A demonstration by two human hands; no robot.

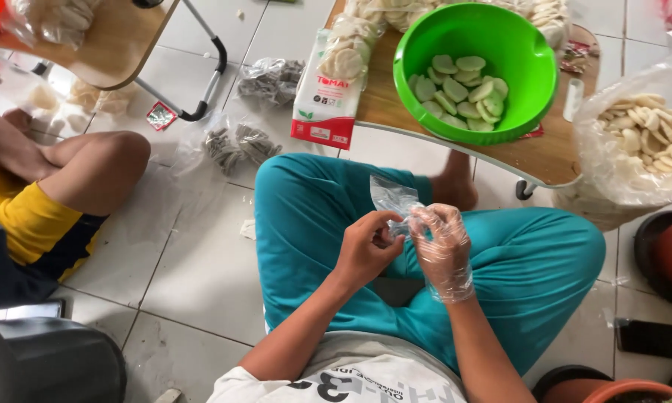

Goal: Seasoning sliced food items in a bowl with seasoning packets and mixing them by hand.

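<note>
Over my teal-trousered lap, my left hand (367,246) and my right hand (442,242) pinch a small clear plastic bag (393,200) between them. The right hand wears a thin clear plastic glove; the left is bare. The bag looks empty and stands up from my fingers. Ahead on a low wooden table (552,153) sits a bright green bowl (526,71) holding several pale green round crackers (463,93). It lies beyond both hands.
A large clear bag of pale crackers (642,138) stands at the right. A red-and-white packet (328,97) and more bagged crackers lie at the table's left end. Another person (45,186) sits cross-legged at the left. Small bags of dark pieces (239,142) lie on the tiled floor.
</note>
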